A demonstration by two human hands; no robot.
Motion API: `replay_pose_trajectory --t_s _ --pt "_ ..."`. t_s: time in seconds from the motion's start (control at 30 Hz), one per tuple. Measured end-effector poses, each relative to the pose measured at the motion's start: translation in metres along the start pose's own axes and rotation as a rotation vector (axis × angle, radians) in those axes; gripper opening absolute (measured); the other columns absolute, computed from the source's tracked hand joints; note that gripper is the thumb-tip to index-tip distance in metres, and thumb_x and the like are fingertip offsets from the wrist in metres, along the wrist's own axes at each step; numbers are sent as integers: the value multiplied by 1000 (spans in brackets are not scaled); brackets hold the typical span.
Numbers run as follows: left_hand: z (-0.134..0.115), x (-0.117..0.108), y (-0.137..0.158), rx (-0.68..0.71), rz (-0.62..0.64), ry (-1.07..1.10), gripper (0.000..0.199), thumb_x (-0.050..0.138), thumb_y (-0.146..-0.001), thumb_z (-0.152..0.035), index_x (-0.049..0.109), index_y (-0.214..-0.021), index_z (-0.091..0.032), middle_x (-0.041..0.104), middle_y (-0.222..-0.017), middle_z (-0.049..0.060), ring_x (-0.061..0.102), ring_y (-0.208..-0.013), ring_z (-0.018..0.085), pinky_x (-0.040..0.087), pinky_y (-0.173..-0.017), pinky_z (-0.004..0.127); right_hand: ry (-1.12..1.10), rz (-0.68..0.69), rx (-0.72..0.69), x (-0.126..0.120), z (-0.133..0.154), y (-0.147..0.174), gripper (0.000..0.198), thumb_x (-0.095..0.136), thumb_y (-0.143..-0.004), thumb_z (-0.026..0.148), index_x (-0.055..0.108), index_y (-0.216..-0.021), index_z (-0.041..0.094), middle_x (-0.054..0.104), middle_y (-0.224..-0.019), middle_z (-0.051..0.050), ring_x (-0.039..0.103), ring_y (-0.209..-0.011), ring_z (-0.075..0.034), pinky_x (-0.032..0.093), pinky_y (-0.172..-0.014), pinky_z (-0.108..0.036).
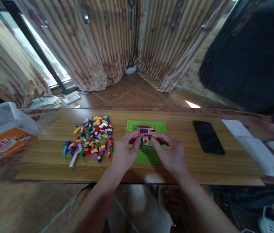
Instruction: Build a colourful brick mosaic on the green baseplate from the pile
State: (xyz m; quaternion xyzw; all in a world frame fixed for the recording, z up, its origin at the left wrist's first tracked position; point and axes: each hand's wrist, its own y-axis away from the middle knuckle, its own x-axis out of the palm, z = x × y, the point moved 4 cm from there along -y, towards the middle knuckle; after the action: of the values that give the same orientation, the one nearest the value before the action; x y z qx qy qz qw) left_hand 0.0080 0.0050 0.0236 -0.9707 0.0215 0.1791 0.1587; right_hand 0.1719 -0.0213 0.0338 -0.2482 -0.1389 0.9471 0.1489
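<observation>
A build of toy bricks (147, 130) in red, blue, yellow, white and other colours stands on a green studded baseplate (149, 158). My left hand (125, 152) comes in from its left side, thumb and forefinger pinched at the build's edge. From the right, my right hand (172, 152) pinches at the opposite edge, level with the left. A small pink patch shows at the fingertips of each hand; whether these are bricks I cannot tell. My fingers cover parts of the build's sides.
Left of the baseplate lies a spread of loose toy bricks (94, 137), with a long white brick (73, 159) at its front. A black phone (208, 137) lies to the right. A clear plastic box (4, 129) with an orange label stands at the far left. White devices (264, 157) lie far right.
</observation>
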Motion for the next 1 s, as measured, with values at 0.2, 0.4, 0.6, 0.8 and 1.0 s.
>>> replay_pose_trajectory --t_s 0.2,0.4,0.6,0.8,1.0 --pt "6 -10 -5 -56 -24 5 19 59 -84 -17 71 -100 -18 77 -91 3 72 -79 15 57 -74 25 -117 -40 182 -21 -29 -12 13 68 -75 30 73 -77 18 73 -74 -2 66 -68 -17 51 -66 -29" --pt "5 -9 -5 -50 -18 -12 19 58 -85 -18 71 -99 -17 77 -92 4 71 -79 15 56 -73 24 -9 72 186 -27 -41 -13 23 62 -80 33 76 -91 18 77 -88 -6 70 -79 -21 53 -73 -32" --pt "6 -10 -5 -55 -29 -12 18 59 -84 -17 71 -97 -16 76 -90 4 71 -78 15 56 -72 24 85 205 199 -27 -43 -10 19 60 -82 33 72 -88 20 74 -77 -4 68 -70 -20 51 -68 -31" --pt "5 -11 -6 -68 -20 -12 18 59 -84 -17 71 -97 -16 76 -90 5 71 -77 15 55 -72 25 -81 344 347 -21 -49 -4 14 63 -79 35 67 -82 22 72 -73 -2 66 -65 -18 48 -58 -28" --pt "4 -11 -6 -63 -18 -14 19 57 -83 -17 71 -97 -16 77 -90 5 71 -78 15 55 -72 24 -189 343 354 -15 -49 -4 16 69 -73 34 72 -81 20 73 -77 -2 63 -66 -15 45 -60 -26"
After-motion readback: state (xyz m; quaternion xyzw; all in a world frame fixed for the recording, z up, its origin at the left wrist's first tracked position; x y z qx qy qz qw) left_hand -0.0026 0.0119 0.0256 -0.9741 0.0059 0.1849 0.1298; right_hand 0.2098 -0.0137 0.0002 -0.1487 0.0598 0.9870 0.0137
